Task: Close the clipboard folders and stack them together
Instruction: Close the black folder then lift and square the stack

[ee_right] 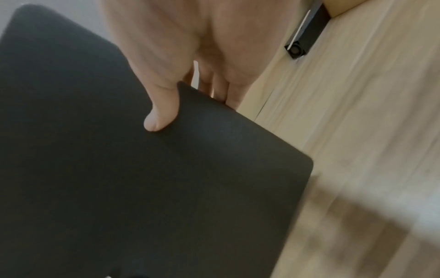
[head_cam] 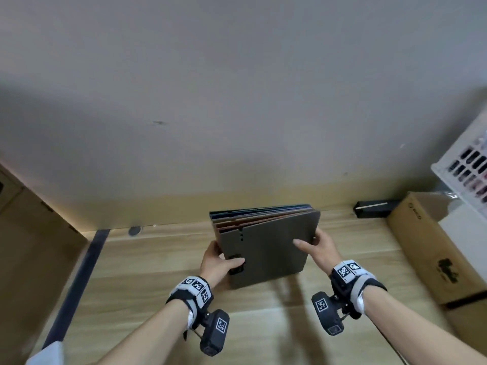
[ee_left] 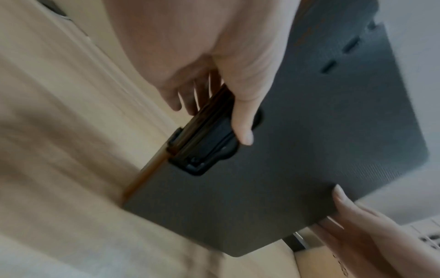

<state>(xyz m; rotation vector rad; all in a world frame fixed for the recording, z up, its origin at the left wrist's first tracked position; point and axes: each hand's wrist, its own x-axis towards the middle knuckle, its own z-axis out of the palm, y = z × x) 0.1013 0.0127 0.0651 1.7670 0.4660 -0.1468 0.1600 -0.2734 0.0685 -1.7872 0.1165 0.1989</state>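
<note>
A stack of closed clipboard folders [head_cam: 266,248], grey on top with brown and blue ones behind, is held tilted above the wooden table [head_cam: 158,272]. My left hand [head_cam: 220,262] grips its left edge, thumb on the black clip [ee_left: 207,150], fingers behind. My right hand [head_cam: 317,246] grips the right edge, thumb on the grey cover [ee_right: 119,169], fingers underneath. In the left wrist view the grey cover [ee_left: 297,150] fills the middle with a brown folder edge [ee_left: 147,173] showing beneath.
A cardboard box [head_cam: 432,248] stands at the right, with a white perforated basket [head_cam: 466,164] above it. A black rectangular device [head_cam: 374,208] lies by the wall at the back. A dark strip [head_cam: 79,283] runs along the table's left edge.
</note>
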